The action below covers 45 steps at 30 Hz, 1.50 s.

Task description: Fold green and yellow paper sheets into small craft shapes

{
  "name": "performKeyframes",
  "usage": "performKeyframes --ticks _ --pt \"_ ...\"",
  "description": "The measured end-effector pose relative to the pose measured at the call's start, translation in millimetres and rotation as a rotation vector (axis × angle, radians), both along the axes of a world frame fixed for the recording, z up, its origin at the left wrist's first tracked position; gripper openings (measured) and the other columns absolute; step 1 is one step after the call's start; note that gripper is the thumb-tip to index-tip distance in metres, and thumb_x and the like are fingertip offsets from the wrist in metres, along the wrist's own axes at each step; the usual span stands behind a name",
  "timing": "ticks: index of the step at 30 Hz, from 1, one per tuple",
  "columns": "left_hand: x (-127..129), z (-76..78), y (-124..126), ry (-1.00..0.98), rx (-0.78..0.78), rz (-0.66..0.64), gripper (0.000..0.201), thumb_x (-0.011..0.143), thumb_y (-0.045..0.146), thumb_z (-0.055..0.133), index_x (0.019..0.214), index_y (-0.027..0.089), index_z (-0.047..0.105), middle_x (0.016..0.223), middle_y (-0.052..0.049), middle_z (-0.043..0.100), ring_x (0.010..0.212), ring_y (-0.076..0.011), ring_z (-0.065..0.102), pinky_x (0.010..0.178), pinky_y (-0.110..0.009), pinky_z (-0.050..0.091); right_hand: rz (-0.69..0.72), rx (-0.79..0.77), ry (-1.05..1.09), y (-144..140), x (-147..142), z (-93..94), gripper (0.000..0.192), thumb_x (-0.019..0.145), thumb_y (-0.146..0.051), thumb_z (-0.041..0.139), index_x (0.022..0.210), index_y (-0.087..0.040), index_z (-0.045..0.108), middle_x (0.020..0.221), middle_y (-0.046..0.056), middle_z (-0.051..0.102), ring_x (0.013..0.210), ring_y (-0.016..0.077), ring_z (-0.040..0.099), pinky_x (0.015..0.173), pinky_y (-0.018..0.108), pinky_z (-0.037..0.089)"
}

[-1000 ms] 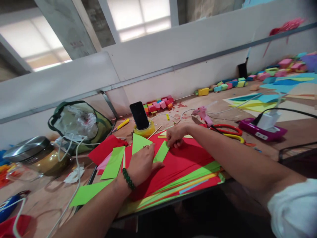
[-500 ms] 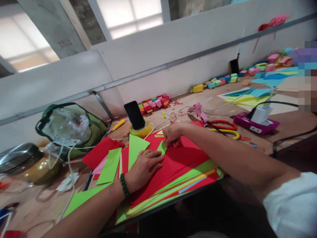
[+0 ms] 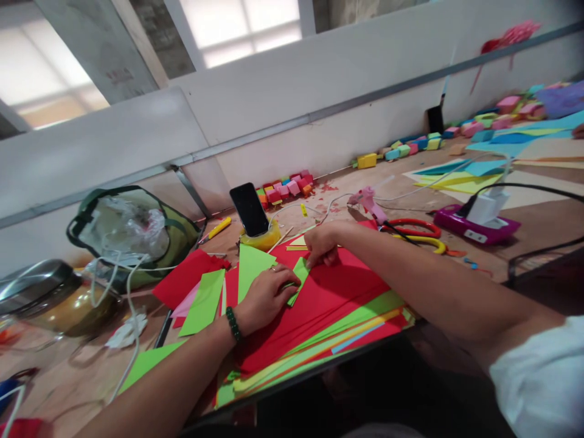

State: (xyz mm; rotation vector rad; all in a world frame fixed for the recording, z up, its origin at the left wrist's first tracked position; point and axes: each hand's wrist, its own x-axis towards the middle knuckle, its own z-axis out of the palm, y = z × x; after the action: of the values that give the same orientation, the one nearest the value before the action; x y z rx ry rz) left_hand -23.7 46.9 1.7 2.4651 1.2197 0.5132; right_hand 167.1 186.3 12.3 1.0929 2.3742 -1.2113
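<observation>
From the head view, the green strip (image 3: pixel 301 272) lies on the red sheets (image 3: pixel 340 283), on the near right side of the phone (image 3: pixel 249 210). It looks like paper or thin card, so it should be very light, fairly stiff while flat and easily creased; the edges near its two ends seem the best places to take hold. The right hand (image 3: pixel 322 245), nearly level with the phone's base and to its right, is curled with fingertips at the strip's upper end; the left hand (image 3: pixel 268 293), nearer the wearer than the phone, lays bent fingers over the strip's left edge. Whether either grip pinches the strip or merely presses it is hard to tell, since the fingers hide the contact. Compared with half a second ago, more of the strip's lower end shows beyond the left fingertips.
</observation>
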Motion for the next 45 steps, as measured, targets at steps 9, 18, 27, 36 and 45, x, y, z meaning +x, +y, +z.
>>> performKeyframes --ticks 9,18,27,36,45 --pt "0 -10.2 -3 0.185 0.163 -0.066 0.032 0.094 0.029 0.041 0.12 0.02 0.058 0.126 -0.011 0.055 0.11 -0.0251 0.05 0.101 -0.046 0.036 -0.033 0.389 -0.18 -24 -11 31.1 0.04 0.048 -0.048 0.081 0.061 -0.013 0.066 0.049 0.002 0.058 0.061 0.0185 0.057 0.056 0.027 0.039" --pt "-3 -12.5 1 0.135 0.166 -0.096 0.032 0.093 0.028 0.044 0.118 0.021 0.063 0.121 -0.014 0.052 0.109 -0.0247 0.05 0.096 -0.042 0.042 -0.004 0.384 -0.056 -31 -23 26.0 0.038 0.063 -0.05 0.072 0.057 -0.013 0.066 0.047 0.001 0.057 0.051 0.0127 0.051 0.05 0.025 0.034" --pt "-1 -9.7 -3 0.195 0.18 -0.074 0.035 0.095 0.028 0.04 0.124 0.024 0.06 0.119 -0.014 0.054 0.107 -0.024 0.05 0.095 -0.042 0.042 -0.108 0.252 -0.072 -14 -15 14.3 0.036 0.065 -0.048 0.071 0.065 -0.012 0.069 0.056 0.002 0.066 0.053 0.0127 0.06 0.051 0.022 0.042" --pt "1 -7.8 -4 0.19 0.194 -0.08 0.032 0.094 0.025 0.043 0.119 0.022 0.063 0.119 -0.013 0.054 0.107 -0.0245 0.05 0.096 -0.043 0.043 -0.103 0.323 -0.001 -30 -19 28.7 0.04 0.063 -0.049 0.073 0.073 -0.011 0.071 0.058 0.003 0.068 0.06 0.0147 0.063 0.054 0.021 0.042" --pt "5 -4.3 -38 0.153 0.128 0.049 0.034 0.092 0.015 0.04 0.117 0.019 0.064 0.108 -0.011 0.062 0.098 -0.0223 0.056 0.092 -0.038 0.047 -0.063 0.168 -0.068 -37 -26 25.9 0.047 0.066 -0.054 0.071 0.073 -0.008 0.07 0.059 0.005 0.068 0.059 0.016 0.064 0.057 0.024 0.049"
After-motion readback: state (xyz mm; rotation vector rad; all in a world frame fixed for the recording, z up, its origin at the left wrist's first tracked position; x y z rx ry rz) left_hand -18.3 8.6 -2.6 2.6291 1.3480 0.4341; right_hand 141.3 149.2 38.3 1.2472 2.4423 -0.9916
